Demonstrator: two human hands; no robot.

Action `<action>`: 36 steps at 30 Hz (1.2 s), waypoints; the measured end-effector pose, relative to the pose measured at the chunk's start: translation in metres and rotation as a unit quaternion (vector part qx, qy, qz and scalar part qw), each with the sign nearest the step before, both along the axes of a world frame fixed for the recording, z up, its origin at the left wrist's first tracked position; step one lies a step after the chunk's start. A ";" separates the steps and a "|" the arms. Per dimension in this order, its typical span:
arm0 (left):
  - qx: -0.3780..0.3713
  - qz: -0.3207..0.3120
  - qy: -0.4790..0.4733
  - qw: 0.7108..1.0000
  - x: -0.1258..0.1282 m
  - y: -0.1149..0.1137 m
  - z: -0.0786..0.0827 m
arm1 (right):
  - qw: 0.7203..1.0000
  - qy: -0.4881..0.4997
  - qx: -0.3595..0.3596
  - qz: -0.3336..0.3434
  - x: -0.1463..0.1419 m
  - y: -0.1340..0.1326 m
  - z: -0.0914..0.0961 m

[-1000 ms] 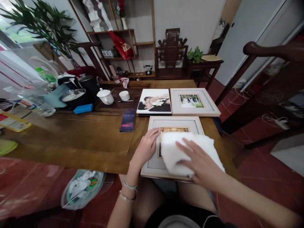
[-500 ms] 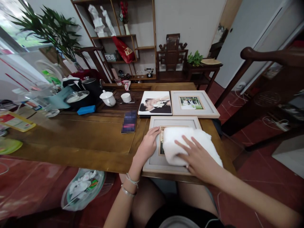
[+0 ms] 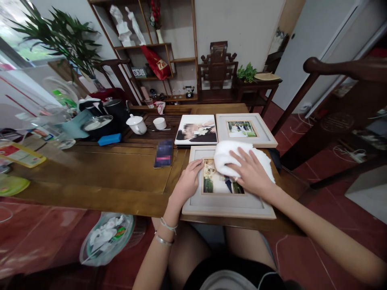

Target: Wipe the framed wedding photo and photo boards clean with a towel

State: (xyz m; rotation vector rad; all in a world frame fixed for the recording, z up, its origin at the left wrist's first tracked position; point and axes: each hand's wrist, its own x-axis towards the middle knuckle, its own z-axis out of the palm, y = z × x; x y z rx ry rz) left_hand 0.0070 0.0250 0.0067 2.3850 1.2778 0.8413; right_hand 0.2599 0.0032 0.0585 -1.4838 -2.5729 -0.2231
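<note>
A light wooden picture frame [image 3: 193,204] lies flat on the table's near edge, its small photo [image 3: 209,183] partly covered. My left hand [image 3: 188,181] rests on the frame beside the photo, fingers extended and holding nothing. A bunched white cloth [image 3: 226,152] is under my right hand [image 3: 252,171], which presses it against the upper right of the frame with spread fingers. The cloth hides part of the photo and the frame's upper right corner. Just beyond lie a second light frame [image 3: 263,131] and a white-edged photo panel [image 3: 193,135].
On the wooden table [image 3: 121,177] are a dark pixelated packet [image 3: 163,154], a blue block [image 3: 109,139], a lidded white cup [image 3: 136,125] and a small white cup [image 3: 159,123]. A lined waste bin [image 3: 107,237] stands below. A dark wooden chair [image 3: 326,117] is at the right.
My right hand has moved the white cloth up and away across the frame, uncovering more of the photo's lower part. My left hand stays in place on the frame.
</note>
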 end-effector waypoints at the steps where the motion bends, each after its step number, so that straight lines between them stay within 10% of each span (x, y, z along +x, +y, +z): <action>1: 0.000 0.000 0.001 1.000 0.000 0.000 0.000 | 1.000 -0.007 0.007 0.003 0.000 0.007 0.001; 14: 0.009 0.004 0.004 1.000 0.001 -0.003 0.003 | 0.984 0.030 -0.126 0.126 -0.017 -0.106 0.011; 28: 0.017 -0.006 0.009 1.000 -0.002 0.001 -0.001 | 1.000 -0.011 0.023 0.014 0.001 0.037 0.000; 36: 0.007 0.000 -0.004 1.000 0.000 -0.004 0.004 | 0.987 0.001 -0.140 0.080 -0.032 -0.076 0.010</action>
